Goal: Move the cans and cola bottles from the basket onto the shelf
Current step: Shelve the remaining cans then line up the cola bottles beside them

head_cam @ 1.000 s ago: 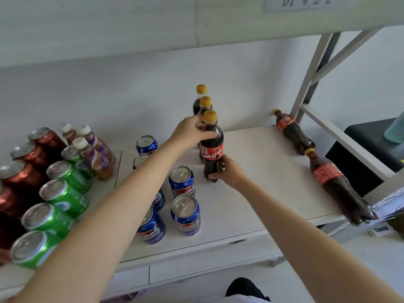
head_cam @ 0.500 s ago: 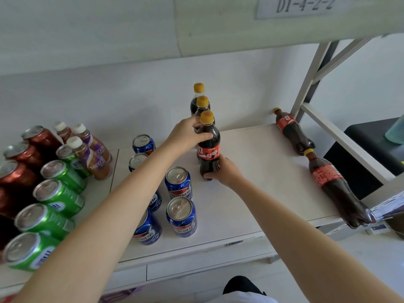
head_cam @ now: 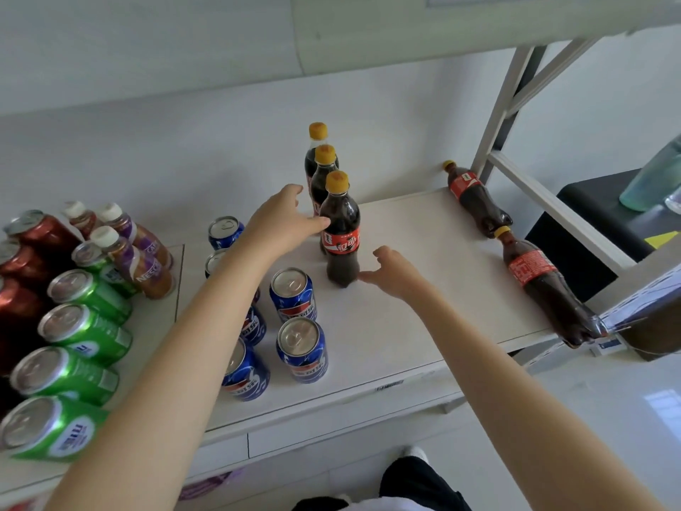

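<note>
Three cola bottles with yellow caps stand in a row on the white shelf (head_cam: 405, 326); the front cola bottle (head_cam: 341, 234) is upright. My left hand (head_cam: 283, 223) is open, its fingertips touching that bottle's left shoulder. My right hand (head_cam: 394, 269) is open just right of the bottle's base, fingers spread and barely apart from it. Several blue cola cans (head_cam: 293, 295) stand in two rows left of the bottles. Two more cola bottles lie on their sides at the shelf's right edge, one at the back (head_cam: 475, 197) and one at the front (head_cam: 545, 285). No basket is in view.
Green cans (head_cam: 84, 333), red cans (head_cam: 40, 237) and small coffee bottles (head_cam: 143, 263) fill the shelf's left section. A white shelf post (head_cam: 505, 101) and crossbars rise at right, with a black surface (head_cam: 597, 208) behind. An upper shelf board runs overhead.
Both hands have let go of the front cola bottle, which now stands on its own. The right hand has drawn back to the right and the left hand's fingers have opened.
</note>
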